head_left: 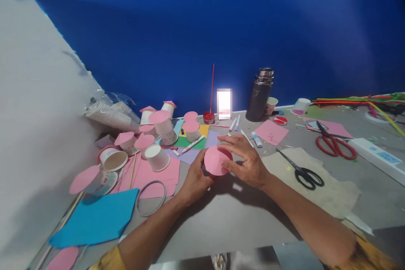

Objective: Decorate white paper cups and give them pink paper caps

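A pink paper disc (217, 161) is held between my two hands above the front middle of the table. My left hand (196, 177) grips it from the left, its fingers partly hidden behind the paper. From the right, my right hand (248, 161) presses its thumb on the disc's edge, with the fingers curved over the far side. Whatever lies beneath the disc cannot be seen. An upturned white paper cup (157, 158) stands left of my left hand, near several paper cups topped with pink discs (192, 127). A capped marker (193, 144) lies just beyond the hands.
Black scissors (303, 173) rest on a beige cloth (335, 190) at right; red-handled scissors (335, 143) and a power strip (379, 156) lie farther right. A dark flask (261, 95) stands at the back. Blue sheets (98, 215) and a tape ring (151, 198) are at left.
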`<control>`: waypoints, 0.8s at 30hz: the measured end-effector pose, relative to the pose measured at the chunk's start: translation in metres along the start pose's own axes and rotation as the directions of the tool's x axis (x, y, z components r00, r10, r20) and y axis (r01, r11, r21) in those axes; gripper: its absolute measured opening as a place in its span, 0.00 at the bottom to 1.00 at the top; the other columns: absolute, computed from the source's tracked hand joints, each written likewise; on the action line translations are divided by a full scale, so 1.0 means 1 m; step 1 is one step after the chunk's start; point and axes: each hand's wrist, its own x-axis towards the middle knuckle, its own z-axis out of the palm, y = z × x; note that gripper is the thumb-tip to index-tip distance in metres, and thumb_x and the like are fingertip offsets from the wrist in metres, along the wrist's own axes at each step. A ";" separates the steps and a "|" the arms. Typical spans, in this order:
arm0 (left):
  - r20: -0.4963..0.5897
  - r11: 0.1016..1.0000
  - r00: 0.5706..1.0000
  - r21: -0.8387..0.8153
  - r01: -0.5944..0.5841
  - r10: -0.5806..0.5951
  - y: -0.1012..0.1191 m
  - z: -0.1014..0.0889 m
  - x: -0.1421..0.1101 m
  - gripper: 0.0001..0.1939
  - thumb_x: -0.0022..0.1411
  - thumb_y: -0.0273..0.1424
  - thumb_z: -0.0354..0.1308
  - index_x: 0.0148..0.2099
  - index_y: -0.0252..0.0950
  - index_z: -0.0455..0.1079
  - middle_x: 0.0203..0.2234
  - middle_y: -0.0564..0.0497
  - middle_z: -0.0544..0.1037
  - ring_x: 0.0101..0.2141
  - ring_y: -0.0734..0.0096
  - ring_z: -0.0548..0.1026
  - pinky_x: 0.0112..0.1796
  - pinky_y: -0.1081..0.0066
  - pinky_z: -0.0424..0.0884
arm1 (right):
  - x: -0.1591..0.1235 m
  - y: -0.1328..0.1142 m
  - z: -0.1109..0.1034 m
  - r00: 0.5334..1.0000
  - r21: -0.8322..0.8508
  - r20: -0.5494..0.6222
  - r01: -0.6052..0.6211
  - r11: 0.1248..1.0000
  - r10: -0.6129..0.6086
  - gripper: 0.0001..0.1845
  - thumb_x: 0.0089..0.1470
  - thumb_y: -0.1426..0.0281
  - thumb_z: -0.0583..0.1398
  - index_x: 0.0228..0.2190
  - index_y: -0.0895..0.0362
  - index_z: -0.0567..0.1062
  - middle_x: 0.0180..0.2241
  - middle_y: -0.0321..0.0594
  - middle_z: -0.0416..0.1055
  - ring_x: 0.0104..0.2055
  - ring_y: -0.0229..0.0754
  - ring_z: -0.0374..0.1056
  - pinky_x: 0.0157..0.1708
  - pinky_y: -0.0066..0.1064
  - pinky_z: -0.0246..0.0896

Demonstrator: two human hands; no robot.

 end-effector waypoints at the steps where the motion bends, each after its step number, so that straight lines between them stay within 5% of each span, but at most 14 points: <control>1: -0.003 1.000 1.000 -0.002 -0.002 0.002 0.000 0.000 0.000 0.30 0.51 0.27 0.68 0.58 0.38 0.71 0.52 0.44 0.78 0.49 0.56 0.76 0.49 0.61 0.72 | -0.001 0.001 0.002 1.000 0.000 0.015 0.005 1.000 -0.005 0.21 0.64 0.56 0.60 0.51 0.55 0.80 0.58 0.50 0.75 0.59 0.51 0.68 0.61 0.51 0.60; 10: -0.093 0.998 0.994 -0.013 0.060 -0.061 0.000 -0.001 0.004 0.30 0.48 0.31 0.72 0.55 0.39 0.75 0.50 0.43 0.80 0.48 0.53 0.77 0.49 0.59 0.73 | 0.001 0.002 0.000 0.993 0.027 -0.062 -0.101 0.995 0.102 0.19 0.63 0.62 0.61 0.53 0.55 0.78 0.54 0.50 0.77 0.58 0.51 0.69 0.59 0.48 0.63; 15: -0.167 0.986 0.979 0.099 0.137 -0.119 -0.003 -0.009 0.010 0.33 0.44 0.41 0.73 0.54 0.39 0.75 0.50 0.42 0.81 0.52 0.45 0.76 0.50 0.56 0.72 | 0.009 0.011 0.001 0.896 -0.084 -0.182 -0.424 0.902 0.404 0.11 0.62 0.72 0.59 0.41 0.55 0.81 0.41 0.44 0.82 0.46 0.45 0.74 0.46 0.35 0.69; 20: -0.129 0.940 0.974 0.266 0.213 -0.184 -0.019 -0.017 0.015 0.36 0.43 0.50 0.70 0.52 0.37 0.76 0.45 0.40 0.83 0.47 0.40 0.79 0.41 0.55 0.77 | 0.015 0.014 -0.006 0.861 -0.162 -0.058 -0.507 0.847 0.504 0.12 0.65 0.75 0.56 0.39 0.54 0.80 0.34 0.34 0.82 0.40 0.37 0.76 0.43 0.24 0.65; 24: -0.097 0.924 0.988 0.351 0.149 -0.122 -0.026 -0.017 0.016 0.36 0.44 0.52 0.68 0.52 0.37 0.75 0.46 0.41 0.83 0.48 0.40 0.79 0.45 0.53 0.77 | 0.015 0.017 -0.010 0.809 -0.178 -0.070 -0.585 0.791 0.583 0.15 0.69 0.72 0.52 0.44 0.55 0.79 0.36 0.33 0.82 0.38 0.35 0.75 0.39 0.20 0.62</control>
